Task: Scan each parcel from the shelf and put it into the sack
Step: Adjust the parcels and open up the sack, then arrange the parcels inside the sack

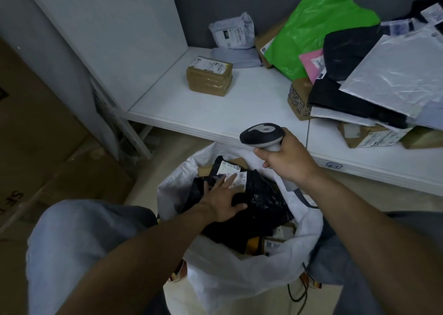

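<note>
Step now, as I read it: seating black parcel (259,204) down into sack (239,276). L hand (221,198) lies flat on it, palm down, fingers straight & spread, pinching nothing. Its fingertips reach the white label (237,178) near the parcel's far end. R hand (285,158) is curled round the grip of the scanner (262,135), held above the sack's far rim, head pointing left, apart from the parcel.

To do it well: press w/ flat palm toward middle of sack, not the edge, so pkg settles among the others & doesn't ride up on the rim. Film looks thin & crinkly, prob. soft inside, so gentle pressure should do. Keep the scanner out of the sack mouth. Can't tell whether this label is scanned yet; it faces up, so an easy read if not.

Position: parcel is inside sack, on top of other pkgs, directly under L hand & touching it, below & nearer than R hand. Sack stands on floor between person's knees, just in front of shelf (215,113). Shelf holds a brown taped parcel (209,76) alone at left, w/ green mailer (318,27) & silver mailer (395,75) in a heap at right, so prob. lots left to do.
</note>
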